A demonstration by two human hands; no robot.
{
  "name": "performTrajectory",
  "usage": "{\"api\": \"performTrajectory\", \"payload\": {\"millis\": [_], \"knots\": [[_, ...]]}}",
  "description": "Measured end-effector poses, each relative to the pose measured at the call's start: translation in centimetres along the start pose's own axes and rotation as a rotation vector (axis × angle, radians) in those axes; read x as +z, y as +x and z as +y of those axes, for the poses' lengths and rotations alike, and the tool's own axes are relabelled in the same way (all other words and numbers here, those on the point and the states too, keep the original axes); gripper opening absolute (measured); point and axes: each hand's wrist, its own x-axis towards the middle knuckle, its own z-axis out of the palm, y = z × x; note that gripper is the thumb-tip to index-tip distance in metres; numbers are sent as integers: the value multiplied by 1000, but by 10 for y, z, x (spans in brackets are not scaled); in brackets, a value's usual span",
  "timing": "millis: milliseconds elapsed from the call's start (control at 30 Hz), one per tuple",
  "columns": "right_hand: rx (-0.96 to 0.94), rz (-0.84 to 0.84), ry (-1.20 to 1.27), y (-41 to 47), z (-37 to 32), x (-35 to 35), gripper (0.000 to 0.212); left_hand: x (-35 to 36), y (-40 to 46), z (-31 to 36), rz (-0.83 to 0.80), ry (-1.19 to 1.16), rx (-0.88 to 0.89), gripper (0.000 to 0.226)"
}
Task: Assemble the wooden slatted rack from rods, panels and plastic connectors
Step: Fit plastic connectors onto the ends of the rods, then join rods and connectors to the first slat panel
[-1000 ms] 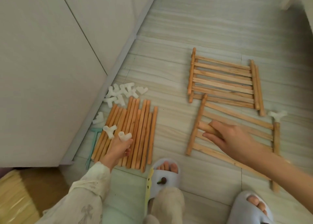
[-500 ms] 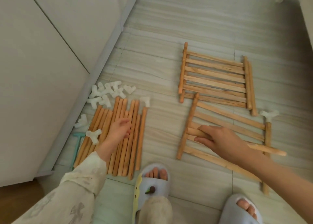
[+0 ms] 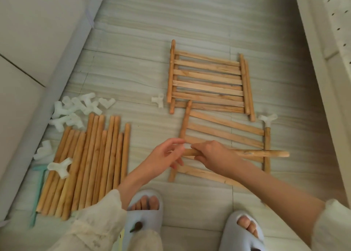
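Observation:
My right hand grips a loose wooden rod near its left part, holding it level just above the nearer slatted panel. At the rod's left end my left hand has its fingers curled round it. A white plastic connector caps the panel's right post. Two more slatted panels lie stacked just beyond. One loose connector sits on the floor by the stack's left post. The rod's left tip is hidden in my hands.
A row of rods lies on the floor at left, with a connector on top and a heap of connectors behind. A teal tool lies beside them. A white cabinet stands left, white furniture right. My slippers are near.
My left hand left the rod pile and came across to grip the rod's left end. The connector it held now lies by the stacked panels. The right hand kept the rod.

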Motion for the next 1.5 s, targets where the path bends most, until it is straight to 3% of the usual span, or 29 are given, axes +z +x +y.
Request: {"api": "performTrajectory", "payload": {"millis": [233, 400, 500, 633, 767, 900, 1000, 1067, 1167, 1233, 1367, 1500], "knots": [[13, -53, -10, 2, 18, 6, 24, 5, 21, -22, 37, 368, 96, 22], [76, -52, 1, 3, 41, 20, 21, 4, 32, -38, 141, 258, -20, 21], [185, -57, 77, -1, 54, 28, 20, 3, 51, -57, 223, 413, -87, 19], [374, -28, 178, -6, 67, 40, 25, 11, 70, -82, 90, 737, -119, 66], [477, 3, 246, -8, 68, 53, 26, 27, 57, -96, 54, 742, -155, 61], [405, -29, 250, 0, 61, 67, 53, 29, 28, -113, -66, 779, -334, 55], [322, -78, 205, 10, 52, 73, 68, 18, 8, -111, -114, 855, -319, 42], [274, -125, 125, 17, 42, 79, 76, 3, 3, -102, -1, 788, -214, 31], [271, -160, 68, 29, 25, 92, 75, -37, 4, -89, 326, 732, -46, 23], [322, -136, 142, 33, 15, 103, 70, -72, 1, -85, 557, 836, -2, 24], [349, -77, 202, 34, 8, 111, 62, -131, -20, -80, 906, 1146, -148, 41], [355, -142, 116, 32, 6, 106, 69, -169, -43, -88, 1095, 1101, -371, 53]]}}
